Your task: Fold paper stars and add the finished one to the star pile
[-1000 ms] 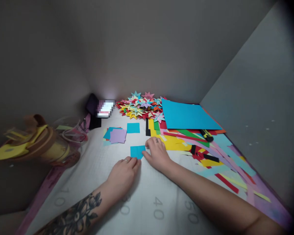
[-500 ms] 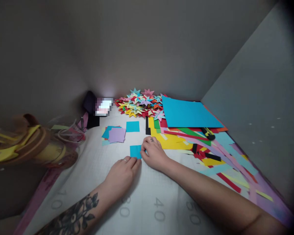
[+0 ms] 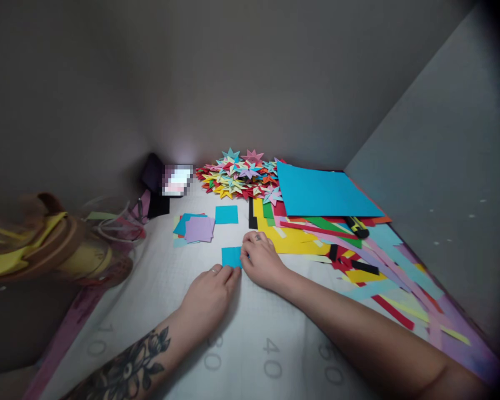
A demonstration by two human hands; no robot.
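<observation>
A small blue paper square [image 3: 230,256] lies on the white gridded mat [image 3: 183,339], with both hands at its edges. My left hand [image 3: 211,288] has its fingers closed together at the square's near edge. At its right edge my right hand [image 3: 261,259] is curled, thumb and fingers pinched on the paper and hiding part of it. Just beyond lies another blue square [image 3: 226,214]. To the left of that, a small pile of coloured squares has a purple square [image 3: 199,229] on top.
Folded paper stars [image 3: 237,175] are heaped at the back. A large blue sheet [image 3: 327,193] rests on coloured paper at right, beside a utility knife [image 3: 357,227] and scattered paper strips [image 3: 394,311]. A lit phone [image 3: 177,180] and a lidded cup [image 3: 79,250] stand left.
Both hands stay at the same blue square with almost no movement. The whole view has shifted very slightly.
</observation>
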